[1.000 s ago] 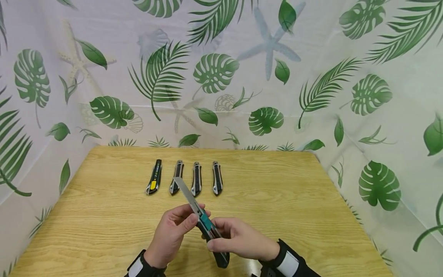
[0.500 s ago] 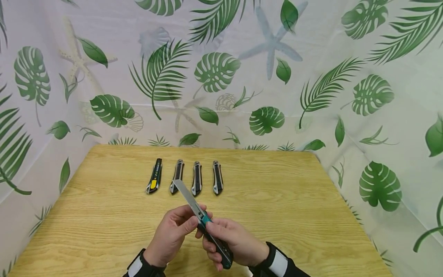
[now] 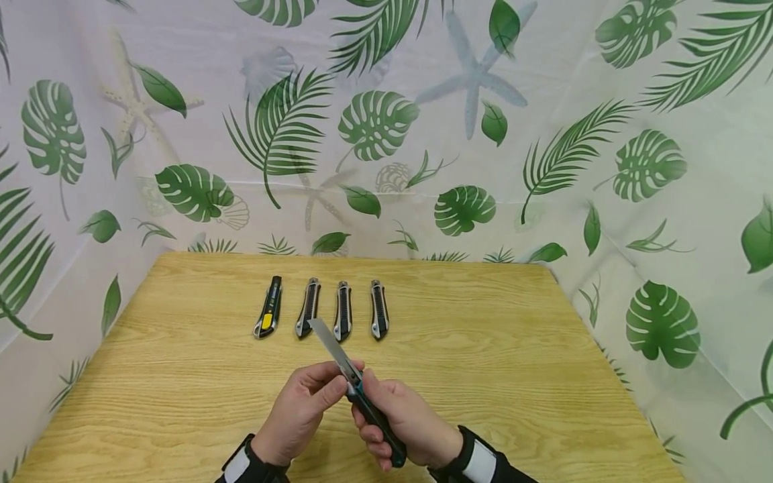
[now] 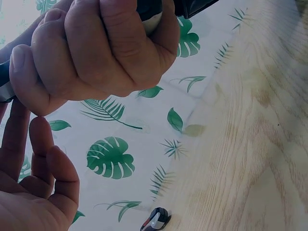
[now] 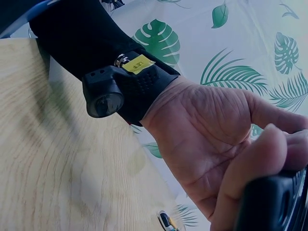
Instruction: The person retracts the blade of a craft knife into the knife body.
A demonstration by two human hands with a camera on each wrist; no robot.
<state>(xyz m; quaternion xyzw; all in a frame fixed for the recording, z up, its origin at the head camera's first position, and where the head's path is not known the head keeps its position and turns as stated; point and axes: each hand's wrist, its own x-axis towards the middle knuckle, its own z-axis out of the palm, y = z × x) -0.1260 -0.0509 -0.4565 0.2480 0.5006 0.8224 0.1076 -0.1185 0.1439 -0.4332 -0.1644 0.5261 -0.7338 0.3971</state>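
Note:
Above the table's front half, both hands hold a utility knife [image 3: 379,429] with a dark handle and teal parts. Its long silver blade [image 3: 328,341] sticks out, pointing up and to the left. My left hand [image 3: 302,404] pinches the knife's front end, where the blade leaves the handle. My right hand [image 3: 417,421] wraps its fingers around the handle, the thumb lying along the top near the teal slider, which is mostly covered. In the left wrist view, the right hand's curled fingers [image 4: 91,53] are seen from below. The left palm [image 5: 197,125] shows in the right wrist view.
Behind the hands lies a row of knives: a black-and-yellow one [image 3: 268,308] at the left, then three grey-and-black ones [image 3: 308,310], the rightmost knife [image 3: 379,310] slightly apart. A leaf-patterned cloth [image 3: 398,168] surrounds the wooden table [image 3: 513,349] at the back and sides.
My right hand has shifted from a loose hold lower on the handle to a fuller grip, its thumb now up by the slider. The blade tip has moved slightly down and right.

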